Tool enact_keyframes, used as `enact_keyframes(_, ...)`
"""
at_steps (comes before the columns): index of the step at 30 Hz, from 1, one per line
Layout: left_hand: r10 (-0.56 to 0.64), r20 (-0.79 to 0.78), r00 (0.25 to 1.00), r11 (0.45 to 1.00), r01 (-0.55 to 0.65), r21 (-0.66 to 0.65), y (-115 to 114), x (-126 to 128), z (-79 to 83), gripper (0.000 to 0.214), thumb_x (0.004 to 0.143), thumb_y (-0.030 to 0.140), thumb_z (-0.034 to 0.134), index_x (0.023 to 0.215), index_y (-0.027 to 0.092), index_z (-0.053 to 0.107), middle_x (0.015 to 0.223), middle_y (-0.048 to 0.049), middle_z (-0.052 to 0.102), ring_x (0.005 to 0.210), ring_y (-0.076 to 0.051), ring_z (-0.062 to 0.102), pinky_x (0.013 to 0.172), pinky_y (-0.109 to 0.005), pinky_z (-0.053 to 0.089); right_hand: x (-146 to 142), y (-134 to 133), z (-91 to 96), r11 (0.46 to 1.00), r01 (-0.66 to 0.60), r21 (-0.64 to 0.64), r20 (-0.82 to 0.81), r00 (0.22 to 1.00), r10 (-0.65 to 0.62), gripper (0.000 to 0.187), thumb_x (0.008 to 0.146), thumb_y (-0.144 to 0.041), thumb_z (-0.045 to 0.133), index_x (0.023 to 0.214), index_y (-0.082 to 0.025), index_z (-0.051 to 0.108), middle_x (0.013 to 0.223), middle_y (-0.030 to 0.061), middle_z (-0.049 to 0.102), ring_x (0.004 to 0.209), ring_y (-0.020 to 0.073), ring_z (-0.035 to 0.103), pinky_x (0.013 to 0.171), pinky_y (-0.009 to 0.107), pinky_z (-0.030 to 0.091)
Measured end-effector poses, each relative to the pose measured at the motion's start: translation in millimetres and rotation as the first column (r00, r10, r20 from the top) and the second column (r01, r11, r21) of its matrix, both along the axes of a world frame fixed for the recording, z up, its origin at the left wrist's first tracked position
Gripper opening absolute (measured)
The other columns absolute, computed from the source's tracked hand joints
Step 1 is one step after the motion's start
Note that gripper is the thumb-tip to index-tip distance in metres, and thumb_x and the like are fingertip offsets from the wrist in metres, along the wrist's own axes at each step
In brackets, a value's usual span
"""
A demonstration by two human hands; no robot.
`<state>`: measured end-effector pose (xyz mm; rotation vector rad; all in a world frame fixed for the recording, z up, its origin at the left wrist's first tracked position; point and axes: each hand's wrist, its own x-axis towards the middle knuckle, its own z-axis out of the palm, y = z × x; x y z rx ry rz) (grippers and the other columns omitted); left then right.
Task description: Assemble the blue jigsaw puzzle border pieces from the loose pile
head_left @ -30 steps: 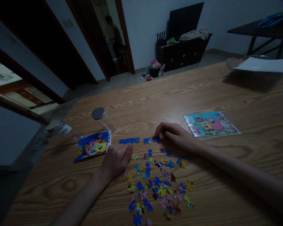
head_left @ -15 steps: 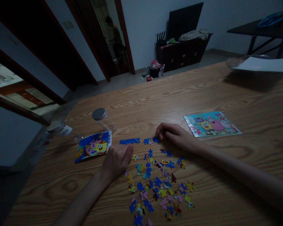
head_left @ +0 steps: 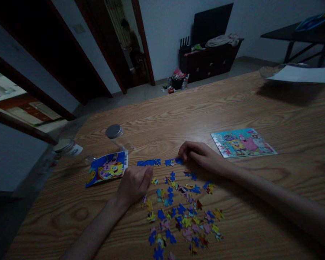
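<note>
Dozens of light, stiff cardboard jigsaw pieces (head_left: 178,213) lie on a wooden table (head_left: 260,119), likely best pinched by edges; right fingertips (head_left: 184,153) rest on a blue joined strip (head_left: 173,162), left hand (head_left: 134,184) half-closed, any hold unclear

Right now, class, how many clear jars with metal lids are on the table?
2. One clear jar stands upright beyond the SpongeBob picture; the other jar lies on its side near the table's left edge. Dim light could hide more.

Pieces (head_left: 176,213) blocking the way between left hand (head_left: 134,185) and right hand (head_left: 203,156)
A jar (head_left: 120,138) is standing beyond the left hand; open tabletop (head_left: 206,119) is stretching ahead of the right hand.
</note>
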<state>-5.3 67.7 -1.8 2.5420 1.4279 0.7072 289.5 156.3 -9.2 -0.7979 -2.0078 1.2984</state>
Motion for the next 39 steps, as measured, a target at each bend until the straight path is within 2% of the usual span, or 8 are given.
enact_keyframes(26, 0.001, 0.0, 1.0, 1.0, -0.001, -0.004, -0.3, -0.2, 1.0, 0.052, 0.114, 0.026, 0.03, 0.067, 0.022, 0.052, 0.056, 0.0003, 0.06, 0.048, -0.015, 0.061, 0.056, -0.028, 0.042, 0.6, -0.1, 0.5, 1.0, 0.002, 0.009, 0.001, 1.0, -0.002, 0.032, 0.086, -0.003, 0.045, 0.1, -0.022, 0.067, 0.085, 0.0004, 0.068, 0.083, 0.019, 0.064, 0.079, 0.033, 0.047)
enact_keyframes(39, 0.002, -0.009, 1.0, 1.0, -0.002, 0.002, 0.0, 0.7, 2.2, 0.054, 0.114, 0.028, 0.028, 0.067, 0.022, 0.053, 0.058, -0.0007, 0.063, 0.05, -0.016, 0.061, 0.056, -0.029, 0.042, 0.0, -0.3, 1.9, 1.0, 0.005, 0.006, 0.002, 1.0, -0.005, 0.03, 0.089, -0.005, 0.044, 0.101, -0.021, 0.067, 0.086, 0.0008, 0.068, 0.083, 0.0187, 0.064, 0.077, 0.032, 0.047)
